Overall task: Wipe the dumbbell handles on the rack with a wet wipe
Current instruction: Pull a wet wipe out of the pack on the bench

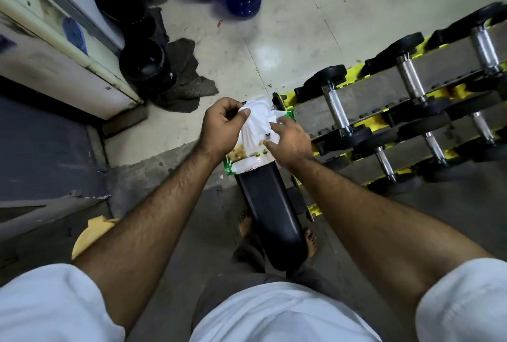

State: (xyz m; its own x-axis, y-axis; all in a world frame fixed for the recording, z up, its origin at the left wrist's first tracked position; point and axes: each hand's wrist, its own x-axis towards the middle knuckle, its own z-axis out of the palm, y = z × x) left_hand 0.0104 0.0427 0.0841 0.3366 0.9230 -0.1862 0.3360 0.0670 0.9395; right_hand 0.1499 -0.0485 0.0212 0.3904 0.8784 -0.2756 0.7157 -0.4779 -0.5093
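The wet wipe pack point(252, 155) is sitting on the far end of a black padded worktop point(274, 210), right in front of the person, probably parked there so both hands are free and the dumbbell rack point(384, 122) is only a step away at about 3 o'clock.

The left hand point(222, 124) is pinching a white wet wipe point(256, 122) between thumb and forefinger, the other fingers curled in, and pulling it up and away toward 11 o'clock, so the sheet is stretching out of the opening. The right hand point(290, 144) is pressing down on the pack from the 3 o'clock side, fingers bent over its edge, looks like it's bracing the pack so it isn't lifting with the wipe. Hard to tell if it's actually gripping the flap point(279, 115) or only holding it flat; the fingertips are partly hidden.

The chrome dumbbell handles point(336, 111) are all lying crosswise on the yellow rails, untouched, nothing wiped yet by my guess.
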